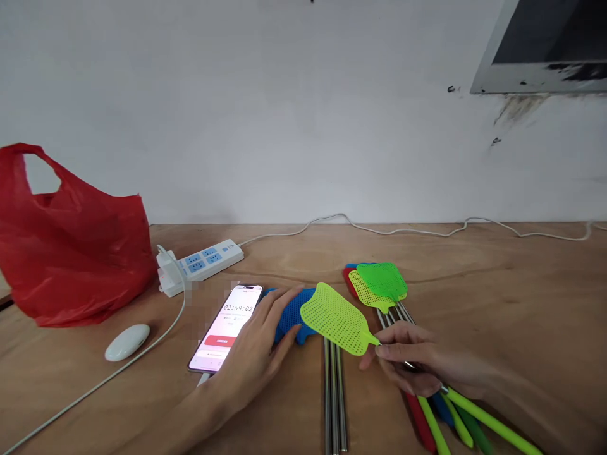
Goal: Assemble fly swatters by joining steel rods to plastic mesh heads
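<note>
My right hand (pixel 417 360) is closed in a pinch on the thin metal shaft of a yellow-green fly swatter (pixel 337 318), whose mesh head is tilted up just above the table. My left hand (pixel 256 354) lies flat with fingers stretched out, resting on a blue swatter head (pixel 289 314) beside a phone (pixel 226 327). Behind my right hand lies a pile of swatters (pixel 379 284) with green, yellow, red and blue heads. Their coloured handles (pixel 455 423) fan out below my right wrist.
Several bare metal rods (pixel 334 398) lie between my hands on the wooden table (pixel 497 284). The lit phone shows a timer. A red plastic bag (pixel 71 246) stands at left, with a white power strip (pixel 202 262), its cables and a white oval object (pixel 127 341) nearby.
</note>
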{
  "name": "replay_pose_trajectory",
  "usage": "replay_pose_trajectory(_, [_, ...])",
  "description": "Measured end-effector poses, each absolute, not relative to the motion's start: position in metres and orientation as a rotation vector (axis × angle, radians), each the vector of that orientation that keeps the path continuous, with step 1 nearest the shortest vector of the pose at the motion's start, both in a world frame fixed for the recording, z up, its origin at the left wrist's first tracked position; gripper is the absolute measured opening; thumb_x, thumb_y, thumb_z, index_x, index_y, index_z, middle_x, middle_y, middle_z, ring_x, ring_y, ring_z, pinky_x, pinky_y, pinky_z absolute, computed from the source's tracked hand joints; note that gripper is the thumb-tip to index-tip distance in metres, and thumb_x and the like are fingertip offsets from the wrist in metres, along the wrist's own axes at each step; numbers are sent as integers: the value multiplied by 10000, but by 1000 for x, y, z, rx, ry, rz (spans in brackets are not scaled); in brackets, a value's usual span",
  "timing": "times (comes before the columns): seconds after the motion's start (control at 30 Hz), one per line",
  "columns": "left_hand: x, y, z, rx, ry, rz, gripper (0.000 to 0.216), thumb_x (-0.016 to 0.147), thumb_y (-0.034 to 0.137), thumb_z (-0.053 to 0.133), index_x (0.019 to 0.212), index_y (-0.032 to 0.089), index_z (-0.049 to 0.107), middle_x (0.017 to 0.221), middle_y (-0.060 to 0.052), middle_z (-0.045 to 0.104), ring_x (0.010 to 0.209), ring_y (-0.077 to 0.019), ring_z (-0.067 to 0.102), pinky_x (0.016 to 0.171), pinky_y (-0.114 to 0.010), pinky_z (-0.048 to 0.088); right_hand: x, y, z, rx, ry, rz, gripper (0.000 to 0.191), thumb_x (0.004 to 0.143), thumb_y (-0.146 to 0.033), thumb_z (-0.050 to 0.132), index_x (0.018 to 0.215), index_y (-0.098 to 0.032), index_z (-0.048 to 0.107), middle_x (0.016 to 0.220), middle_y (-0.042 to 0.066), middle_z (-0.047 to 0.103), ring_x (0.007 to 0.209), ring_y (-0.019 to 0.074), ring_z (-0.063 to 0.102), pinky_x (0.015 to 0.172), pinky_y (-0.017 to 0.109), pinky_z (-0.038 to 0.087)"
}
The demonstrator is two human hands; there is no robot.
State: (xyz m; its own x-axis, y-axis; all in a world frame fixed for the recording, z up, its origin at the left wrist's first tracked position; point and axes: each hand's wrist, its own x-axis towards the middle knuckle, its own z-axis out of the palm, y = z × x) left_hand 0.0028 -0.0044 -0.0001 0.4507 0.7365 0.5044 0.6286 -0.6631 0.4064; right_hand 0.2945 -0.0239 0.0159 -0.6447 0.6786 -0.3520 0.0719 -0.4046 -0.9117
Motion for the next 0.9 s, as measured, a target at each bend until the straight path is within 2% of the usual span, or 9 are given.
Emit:
replay_pose_trajectory(0.2, [2,-6,3,2600,1039,879,568,963,115,462,1476,315,325,1426,-106,477,1261,-273,525,1019,-480,500,296,-32,15,-1152,-1407,2105,271,844,-376,600,917,-152,734,490,-58,519,341,46,269,335,196,152])
replay_pose_trajectory(0.33, [0,-6,3,2647,988,808,450,968,124,475,1379,307,464,1361,-90,531,1204,-271,555,986,-455,518,295,-35,20,-1197,-1579,2102,339,860,-480,599,889,-163,715,527,-56,494,389,52,270,377,207,164])
replay_pose_trajectory(0.47, [0,-5,4,2649,945,759,346,978,147,488,1301,268,514,1293,-84,584,1156,-255,576,973,-418,511,295,-32,23,-1074,-1838,2032,445,939,-556,514,842,-152,672,553,-56,430,464,69,321,442,221,204])
replay_pose_trajectory(0.63, [-2,-1,4,2638,911,759,212,970,121,446,1125,225,546,1075,-67,656,973,-234,608,826,-361,502,294,-33,26,-1054,-1914,1962,505,951,-624,461,749,-172,561,561,-70,342,505,81,289,463,236,184])
replay_pose_trajectory(0.73, [-2,-2,2,2636,940,777,158,1007,179,414,966,210,564,909,-45,651,824,-211,597,708,-312,457,291,-35,27,-1143,-1932,1912,546,924,-689,448,716,-187,502,584,-71,325,516,83,276,466,237,188])
replay_pose_trajectory(0.83, [1,-3,3,2548,1058,838,301,1035,305,427,777,199,540,721,-5,590,656,-169,542,608,-270,390,289,-32,22,-1221,-1948,1691,575,904,-709,460,645,-196,439,589,-60,348,539,90,293,472,232,204])
replay_pose_trajectory(0.9, [2,-3,5,2382,1149,872,360,1036,359,421,734,195,526,638,22,540,571,-142,493,559,-251,357,289,-28,17,-1236,-1925,1535,591,903,-703,469,606,-194,428,574,-55,364,537,89,304,469,231,202])
